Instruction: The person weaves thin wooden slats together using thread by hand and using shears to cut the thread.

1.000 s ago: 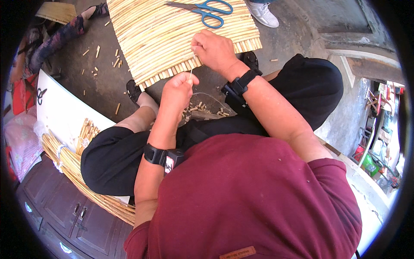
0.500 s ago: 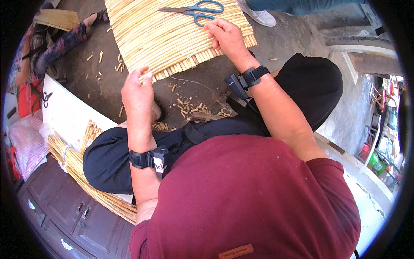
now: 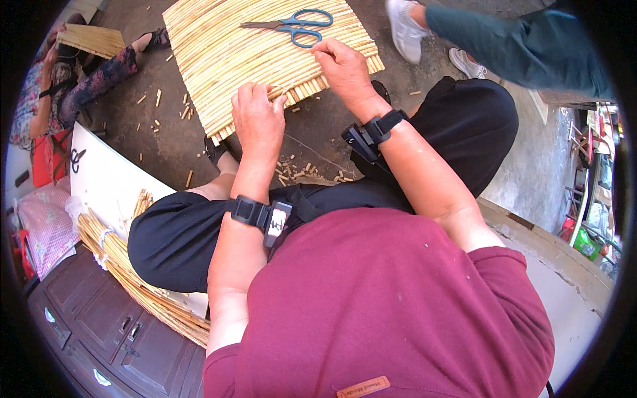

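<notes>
A mat of pale reed stalks (image 3: 219, 60) bound side by side spreads out in front of me. Its near edge shows a row of cut stalk ends. My left hand (image 3: 259, 119) is closed at that edge, fingers curled over the stalks and thumb against them. My right hand (image 3: 344, 71) hovers at the mat's right side with thumb and forefinger pinched together; anything between them is too fine to make out. Just beyond it, scissors (image 3: 292, 25) with blue handles lie on the mat, their blades pointing left.
Cut stalk pieces (image 3: 285, 171) litter the floor below the mat. Left of my knee, a tied bundle of long stalks (image 3: 126, 272) rests on a white board (image 3: 99, 172) above a dark wooden cabinet (image 3: 86, 312). One person's legs (image 3: 511, 46) are at upper right; another person (image 3: 40, 99) sits at left.
My left hand has moved right along the mat's near edge, closer to my right hand, which stays pinched. At upper right, more of the person's legs and both white shoes have come into view.
</notes>
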Available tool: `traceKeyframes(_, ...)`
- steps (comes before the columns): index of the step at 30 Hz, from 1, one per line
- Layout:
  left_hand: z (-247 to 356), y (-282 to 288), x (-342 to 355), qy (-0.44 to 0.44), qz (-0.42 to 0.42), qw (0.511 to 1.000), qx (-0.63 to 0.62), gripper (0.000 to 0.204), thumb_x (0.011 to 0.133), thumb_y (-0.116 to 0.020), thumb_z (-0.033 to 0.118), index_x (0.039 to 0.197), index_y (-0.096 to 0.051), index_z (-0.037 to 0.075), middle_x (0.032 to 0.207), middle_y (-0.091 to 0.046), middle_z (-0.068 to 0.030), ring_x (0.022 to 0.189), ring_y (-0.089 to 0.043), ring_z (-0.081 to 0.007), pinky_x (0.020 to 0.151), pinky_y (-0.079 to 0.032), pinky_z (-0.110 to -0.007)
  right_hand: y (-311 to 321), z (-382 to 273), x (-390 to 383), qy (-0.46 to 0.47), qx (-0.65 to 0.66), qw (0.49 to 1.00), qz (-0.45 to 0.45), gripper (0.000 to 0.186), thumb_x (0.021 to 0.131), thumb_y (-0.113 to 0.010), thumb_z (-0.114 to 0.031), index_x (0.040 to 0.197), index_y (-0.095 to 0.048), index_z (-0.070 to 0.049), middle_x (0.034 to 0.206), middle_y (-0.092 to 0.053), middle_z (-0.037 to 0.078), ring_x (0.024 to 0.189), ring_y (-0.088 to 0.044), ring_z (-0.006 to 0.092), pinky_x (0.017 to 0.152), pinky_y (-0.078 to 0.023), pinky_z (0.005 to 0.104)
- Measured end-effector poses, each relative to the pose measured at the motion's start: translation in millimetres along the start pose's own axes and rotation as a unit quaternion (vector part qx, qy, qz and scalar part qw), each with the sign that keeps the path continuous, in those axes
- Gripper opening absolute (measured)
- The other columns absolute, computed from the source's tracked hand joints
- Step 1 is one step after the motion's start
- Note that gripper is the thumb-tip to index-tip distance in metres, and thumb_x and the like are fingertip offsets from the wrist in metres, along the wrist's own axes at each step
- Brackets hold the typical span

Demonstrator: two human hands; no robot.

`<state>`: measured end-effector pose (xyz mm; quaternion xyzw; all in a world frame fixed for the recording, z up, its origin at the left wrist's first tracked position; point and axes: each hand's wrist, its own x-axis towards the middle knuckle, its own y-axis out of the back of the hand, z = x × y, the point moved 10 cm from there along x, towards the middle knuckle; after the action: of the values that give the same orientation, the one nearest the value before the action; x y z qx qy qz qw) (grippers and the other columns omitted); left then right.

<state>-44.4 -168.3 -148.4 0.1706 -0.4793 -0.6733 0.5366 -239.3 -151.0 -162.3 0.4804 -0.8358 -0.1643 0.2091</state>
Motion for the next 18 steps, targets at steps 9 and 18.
traceKeyframes(9, 16, -11, 11, -0.053, 0.021, 0.996, 0.064, 0.041, 0.069, -0.081, 0.021, 0.106, -0.068, 0.01, 0.096, -0.058, -0.01, 0.095, -0.055, -0.0309, 0.083, -0.045, -0.042, -31, -52, 43, 0.278, -0.177, 0.944, 0.026, 0.022, 0.078, -0.059, -0.003, 0.098, -0.066, -0.009, 0.097, -0.066, 0.011, 0.096, -0.061, 0.0308, 0.086, -0.044, 0.0455)
traceKeyframes(18, 13, -19, 5, -0.099, 0.025, 0.994, 0.034, 0.013, 0.075, -0.072, 0.008, 0.08, -0.06, 0.005, 0.095, -0.057, -0.0122, 0.092, -0.055, -0.0341, 0.082, -0.046, -0.044, -44, -23, 53, 0.086, -0.371, 0.918, -0.113, 0.03, 0.083, -0.059, -0.013, 0.112, -0.061, -0.007, 0.1, -0.065, 0.018, 0.097, -0.064, 0.0361, 0.082, -0.049, 0.0499)
